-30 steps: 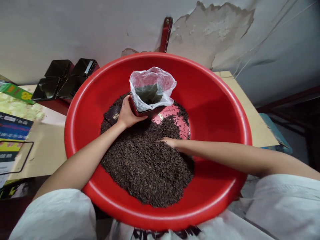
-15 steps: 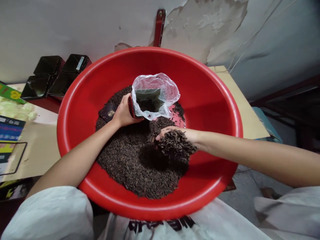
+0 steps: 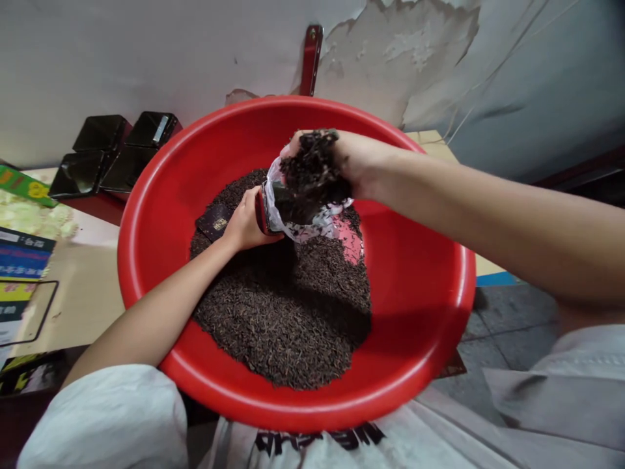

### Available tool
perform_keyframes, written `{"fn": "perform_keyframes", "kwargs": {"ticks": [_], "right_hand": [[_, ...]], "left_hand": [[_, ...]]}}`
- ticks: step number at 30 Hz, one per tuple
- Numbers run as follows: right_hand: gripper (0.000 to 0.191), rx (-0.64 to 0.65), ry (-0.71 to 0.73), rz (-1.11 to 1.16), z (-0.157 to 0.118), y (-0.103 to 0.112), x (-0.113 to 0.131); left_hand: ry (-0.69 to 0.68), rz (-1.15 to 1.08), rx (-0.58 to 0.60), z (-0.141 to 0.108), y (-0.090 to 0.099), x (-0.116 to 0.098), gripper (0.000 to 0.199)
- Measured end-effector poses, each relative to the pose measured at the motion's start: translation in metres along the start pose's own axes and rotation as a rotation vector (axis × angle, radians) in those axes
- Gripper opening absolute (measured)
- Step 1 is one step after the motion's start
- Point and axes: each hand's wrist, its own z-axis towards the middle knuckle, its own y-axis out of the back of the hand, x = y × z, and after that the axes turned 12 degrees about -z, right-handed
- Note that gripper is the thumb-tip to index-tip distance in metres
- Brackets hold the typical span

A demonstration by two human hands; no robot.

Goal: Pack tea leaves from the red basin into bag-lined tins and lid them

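My left hand (image 3: 248,221) is wrapped round a dark tin (image 3: 264,212), tilted inside the basin. A clear plastic bag (image 3: 297,233) lines the tin, its edge folded out around the mouth. Above that mouth is my right hand (image 3: 356,163), cupped round a heap of dark loose tea leaves (image 3: 315,166), some spilling into the bag. A large pile of tea leaves (image 3: 283,319) covers the bottom of the red basin (image 3: 410,260). Among the leaves lie a small dark packet (image 3: 213,220) and a pink piece (image 3: 350,241), partly buried.
Several black-topped tins (image 3: 100,133) stand left of the basin on a pale table (image 3: 88,280). Printed sheets (image 3: 22,260) and a green strip (image 3: 27,185) lie at the far left. A dark red upright bar (image 3: 311,62) leans near the peeling wall (image 3: 400,52).
My right hand has risen from the pile with a scoop of tea leaves and moved up over the tin's mouth. My left hand keeps the tin in nearly the same place.
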Motion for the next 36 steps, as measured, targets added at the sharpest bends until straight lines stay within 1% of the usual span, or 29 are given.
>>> {"fn": "perform_keyframes", "kwargs": {"ticks": [2, 3, 7, 10, 14, 16, 18, 21, 22, 24, 25, 26, 27, 28, 29, 30, 31, 32, 33, 35, 36], "right_hand": [[0.022, -0.043, 0.021, -0.007, 0.012, -0.002, 0.003], [0.020, -0.077, 0.052, -0.060, 0.016, -0.002, 0.003], [0.012, -0.195, 0.230, -0.447, 0.017, 0.002, 0.004], [0.016, -0.244, 0.328, -0.672, 0.012, 0.007, 0.005], [0.021, -0.276, 0.426, -0.869, 0.014, 0.012, -0.004], [0.021, -0.270, 0.461, -0.906, 0.017, 0.013, -0.008], [0.019, -0.243, 0.478, -0.881, 0.018, 0.014, -0.009], [0.008, -0.224, 0.500, -0.804, 0.007, 0.017, -0.006], [0.005, -0.250, 0.518, -0.789, 0.000, 0.018, -0.005], [0.004, -0.352, 0.600, -0.803, -0.019, 0.019, -0.011], [0.006, -0.398, 0.659, -0.841, -0.028, 0.018, -0.018], [0.007, -0.412, 0.740, -0.911, -0.037, 0.015, -0.029], [0.007, -0.371, 0.837, -1.016, -0.045, 0.011, -0.043], [0.013, -0.179, 0.899, -1.167, -0.051, 0.005, -0.060], [0.020, 0.093, 0.909, -1.309, -0.054, -0.001, -0.078], [0.024, 0.327, 0.872, -1.383, -0.054, -0.006, -0.098], [0.026, 0.442, 0.755, -1.422, -0.051, -0.011, -0.118], [0.031, 0.485, 0.596, -1.413, -0.045, -0.013, -0.137], [0.039, 0.440, 0.399, -1.355, -0.037, -0.012, -0.154], [0.060, 0.301, 0.207, -1.344, -0.015, -0.002, -0.182], [0.066, 0.229, 0.106, -1.346, -0.003, 0.007, -0.192]], "left_hand": [[-0.008, -0.006, -0.011, 0.000, 0.000, 0.001, 0.097], [-0.010, -0.011, -0.016, -0.001, 0.000, 0.001, 0.097], [-0.013, -0.032, -0.031, -0.001, 0.001, 0.002, 0.099], [-0.002, -0.048, -0.032, 0.000, 0.001, 0.002, 0.097], [0.001, -0.067, -0.040, 0.001, 0.001, 0.002, 0.097], [0.006, -0.072, -0.044, 0.001, 0.000, 0.002, 0.097], [0.010, -0.060, -0.038, 0.001, 0.000, 0.001, 0.097], [0.031, -0.033, -0.030, 0.000, 0.001, -0.002, 0.097], [0.039, -0.028, -0.030, 0.000, 0.001, -0.002, 0.097], [0.044, -0.029, -0.042, 0.001, 0.002, -0.002, 0.097], [0.041, -0.031, -0.050, 0.001, 0.002, -0.002, 0.097], [0.039, -0.034, -0.059, 0.001, 0.002, -0.001, 0.096], [0.042, -0.034, -0.067, 0.001, 0.002, -0.001, 0.095], [0.054, -0.030, -0.073, 0.001, 0.001, 0.000, 0.095], [0.071, -0.022, -0.076, 0.001, 0.001, 0.001, 0.096], [0.091, -0.014, -0.078, 0.002, 0.000, 0.001, 0.099], [0.109, -0.008, -0.078, 0.002, 0.000, 0.001, 0.101], [0.124, -0.007, -0.079, 0.002, 0.000, 0.001, 0.104], [0.133, -0.008, -0.080, 0.002, -0.001, 0.002, 0.107], [0.132, -0.010, -0.077, 0.002, -0.001, 0.002, 0.108], [0.128, -0.010, -0.077, 0.002, 0.000, 0.002, 0.107]]}}
